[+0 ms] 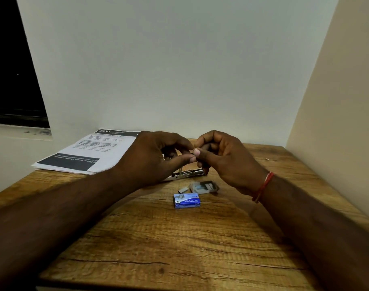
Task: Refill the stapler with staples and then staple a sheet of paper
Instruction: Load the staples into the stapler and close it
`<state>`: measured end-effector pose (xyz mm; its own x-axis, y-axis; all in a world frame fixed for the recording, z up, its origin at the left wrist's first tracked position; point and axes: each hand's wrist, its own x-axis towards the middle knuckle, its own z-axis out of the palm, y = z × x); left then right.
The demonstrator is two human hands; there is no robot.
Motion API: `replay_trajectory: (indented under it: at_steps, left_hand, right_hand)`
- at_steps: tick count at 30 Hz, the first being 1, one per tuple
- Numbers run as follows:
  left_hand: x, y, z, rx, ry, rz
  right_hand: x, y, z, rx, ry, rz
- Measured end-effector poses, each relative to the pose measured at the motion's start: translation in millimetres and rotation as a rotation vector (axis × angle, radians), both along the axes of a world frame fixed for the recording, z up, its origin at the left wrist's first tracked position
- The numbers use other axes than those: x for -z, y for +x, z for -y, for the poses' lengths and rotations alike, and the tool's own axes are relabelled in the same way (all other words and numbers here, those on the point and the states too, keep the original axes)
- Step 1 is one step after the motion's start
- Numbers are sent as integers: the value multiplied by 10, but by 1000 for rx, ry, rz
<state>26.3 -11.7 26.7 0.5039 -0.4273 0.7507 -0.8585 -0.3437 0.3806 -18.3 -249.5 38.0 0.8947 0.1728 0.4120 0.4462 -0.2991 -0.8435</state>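
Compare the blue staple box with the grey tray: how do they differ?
The blue staple box is printed with a brand name; the grey tray is plain. The tray is open-topped and shows staple strips inside; the box shows none. The box lies nearer the camera. Both rest on the wooden table.

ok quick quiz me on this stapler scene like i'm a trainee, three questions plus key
1. Multiple choice: where is the blue staple box? A on the window sill; B on the table, nearer the person than the grey tray; C in a hand.
2. True or false: the stapler lies on the table below the left hand and right hand.
3. Fill in: the printed papers lie on the person's ___ side.
Key: 1 B; 2 true; 3 left.
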Motion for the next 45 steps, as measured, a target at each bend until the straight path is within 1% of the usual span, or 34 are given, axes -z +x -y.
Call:
replay_trajectory:
  at_steps: [4, 8, 16, 20, 23, 26, 28, 30, 32, 35, 40, 45]
  left_hand:
    - [15, 7, -1, 9, -6, -23]
    - [1, 6, -13, -2, 3, 8]
    - [-10, -16, -11, -5, -27, 68]
    - [-14, -20, -16, -5, -14, 85]
    - [-3, -21, -10, 8, -3, 68]
    - [11, 36, -15, -32, 45, -11]
    - [7, 89, -51, -97, 131, -90]
    - [-2, 127, -88, -141, 238, -175]
    - [-6, 139, -114, -154, 315, -258]
    - [-8, 134, -134, -146, 348, -341]
    - [22, 117, -114, -127, 306, -372]
    - [15, 106, -101, -109, 296, -363]
  right_hand:
    - [3, -4, -19, -2, 96, 9]
    - [25, 16, -7, -26, 147, -48]
    - [30, 44, 43, -40, 125, -73]
    - [33, 65, 64, 2, 5, -89]
    - [23, 73, 80, 58, -87, -61]
    - [33, 86, 65, 193, -302, 65]
    - [50, 100, 38, 250, -426, 130]
    - [75, 122, 21, 267, -502, 150]
    - [90, 148, 13, 269, -559, 162]
    - [117, 172, -40, 295, -635, 172]
    - [173, 205, -131, 283, -730, 161]
    - [173, 189, -152, 287, -789, 183]
